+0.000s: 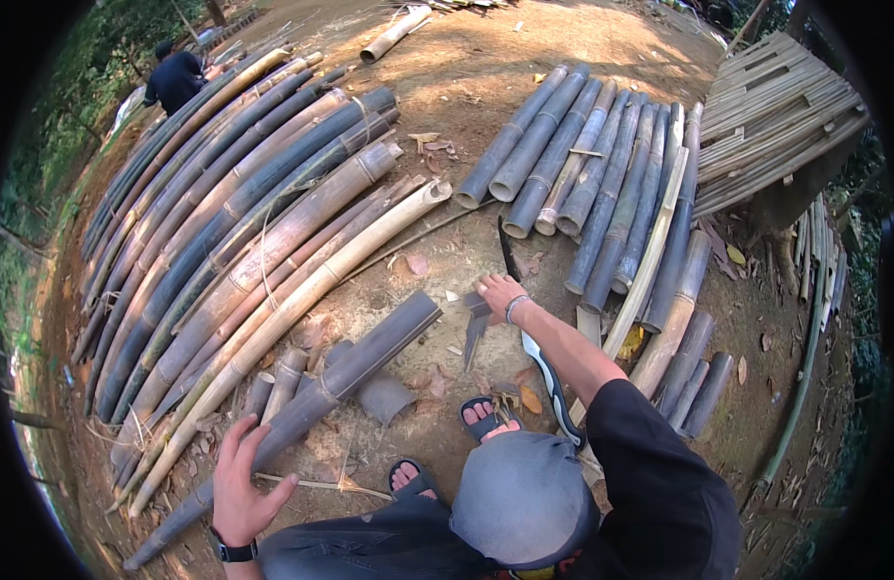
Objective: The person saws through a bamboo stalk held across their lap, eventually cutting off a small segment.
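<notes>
A long dark bamboo pole (355,362) lies diagonally across the ground, its cut end toward the middle. My left hand (246,483) is beside the pole's lower part, fingers and thumb apart with nothing in them. My right hand (498,293) reaches forward, its fingers closed over a short dark bamboo piece (477,305) beyond the pole's cut end. Below that piece a dark, pointed sliver (474,340) shows. A curved handsaw (553,385) with a white and black handle lies just right of my right forearm; the forearm partly hides its blade.
Many bamboo poles (249,275) are stacked at left. Shorter dark bamboo lengths (553,145) lie in a row at right, with a pale split strip (650,261) across them. A slatted bamboo panel (776,121) stands far right. Another person (174,79) is at far left.
</notes>
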`<state>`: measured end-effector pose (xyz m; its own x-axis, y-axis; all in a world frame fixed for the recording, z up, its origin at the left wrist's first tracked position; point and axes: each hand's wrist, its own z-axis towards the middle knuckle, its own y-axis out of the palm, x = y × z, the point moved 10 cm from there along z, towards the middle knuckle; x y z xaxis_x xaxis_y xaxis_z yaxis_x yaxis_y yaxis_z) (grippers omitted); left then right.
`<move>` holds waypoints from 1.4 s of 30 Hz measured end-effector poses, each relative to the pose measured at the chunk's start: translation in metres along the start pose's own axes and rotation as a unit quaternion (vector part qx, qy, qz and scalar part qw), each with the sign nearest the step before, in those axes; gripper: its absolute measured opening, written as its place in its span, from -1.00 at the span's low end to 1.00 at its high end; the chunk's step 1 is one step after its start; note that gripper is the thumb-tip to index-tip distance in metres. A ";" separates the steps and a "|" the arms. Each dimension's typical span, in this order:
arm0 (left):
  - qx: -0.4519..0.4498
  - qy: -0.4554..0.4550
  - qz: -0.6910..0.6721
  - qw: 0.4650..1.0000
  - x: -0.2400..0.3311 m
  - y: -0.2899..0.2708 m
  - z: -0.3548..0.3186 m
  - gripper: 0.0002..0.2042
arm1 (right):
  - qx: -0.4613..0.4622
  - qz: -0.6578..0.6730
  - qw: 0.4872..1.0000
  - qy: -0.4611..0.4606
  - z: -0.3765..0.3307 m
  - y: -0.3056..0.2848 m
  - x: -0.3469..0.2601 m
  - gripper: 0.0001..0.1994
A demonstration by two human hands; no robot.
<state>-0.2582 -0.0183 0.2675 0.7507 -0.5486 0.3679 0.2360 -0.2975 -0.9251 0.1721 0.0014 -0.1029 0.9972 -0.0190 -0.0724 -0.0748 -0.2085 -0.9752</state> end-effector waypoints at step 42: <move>0.050 0.019 -0.017 0.998 -0.001 -0.008 0.006 -0.44 | 0.445 0.077 0.677 0.581 -0.515 -0.107 0.192 -0.13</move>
<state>-0.2572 -0.0099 0.2742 0.7182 -0.5684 0.4014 0.3232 -0.2385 -0.9158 0.3701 -0.4835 0.0950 0.2636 -0.8378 -0.4782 0.3708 0.5456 -0.7515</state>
